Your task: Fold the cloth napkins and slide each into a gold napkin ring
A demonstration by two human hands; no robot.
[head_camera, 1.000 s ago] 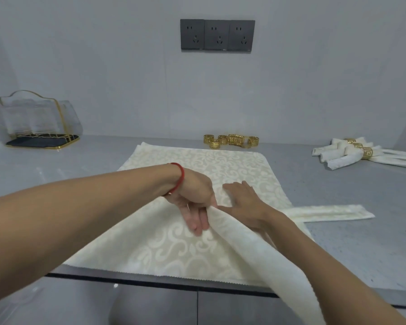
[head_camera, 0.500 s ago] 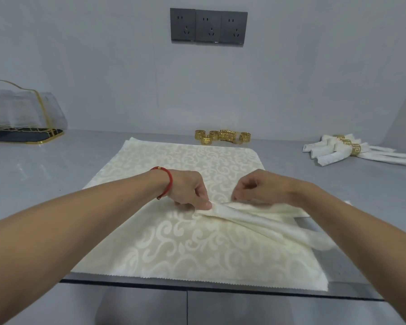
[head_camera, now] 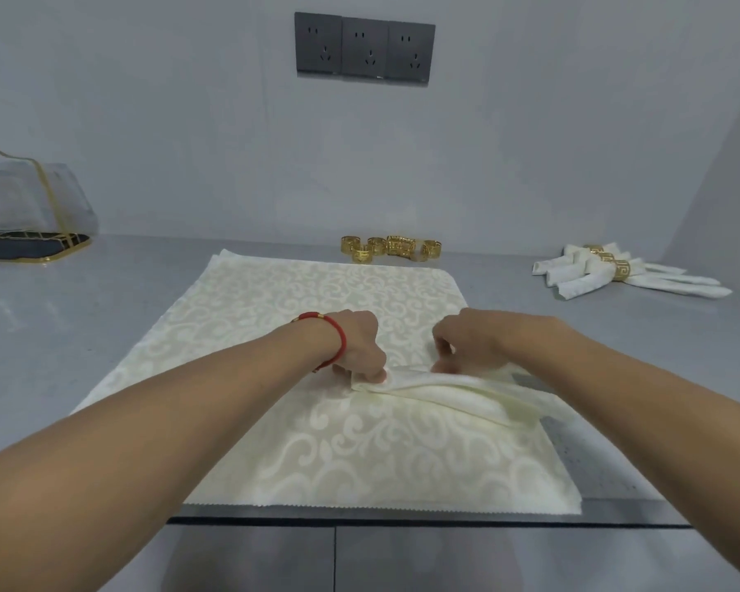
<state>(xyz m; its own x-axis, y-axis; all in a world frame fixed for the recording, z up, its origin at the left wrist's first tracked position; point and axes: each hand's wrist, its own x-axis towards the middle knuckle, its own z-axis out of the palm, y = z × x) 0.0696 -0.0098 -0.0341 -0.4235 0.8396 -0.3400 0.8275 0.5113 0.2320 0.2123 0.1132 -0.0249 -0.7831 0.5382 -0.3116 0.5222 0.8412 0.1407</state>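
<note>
A cream napkin [head_camera: 449, 388], folded into a long narrow strip, lies across a larger patterned cream cloth [head_camera: 300, 301] spread on the grey counter. My left hand [head_camera: 359, 341], with a red cord at the wrist, pinches the strip's left end. My right hand [head_camera: 466, 339] grips the strip's folded edge just to the right, fingers curled. Several loose gold napkin rings [head_camera: 391, 246] stand in a row behind the cloth near the wall.
At the back right lie finished rolled napkins in gold rings [head_camera: 603, 271]. A clear gold-trimmed holder [head_camera: 26, 207] on a dark tray stands at the far left. The counter's front edge [head_camera: 402, 521] runs just below the cloth. Wall sockets [head_camera: 364, 49] sit above.
A second ago my right hand lay flat on the cloth and the strip hung over the front edge. Now the strip is gathered onto the cloth, and both hands pinch it.
</note>
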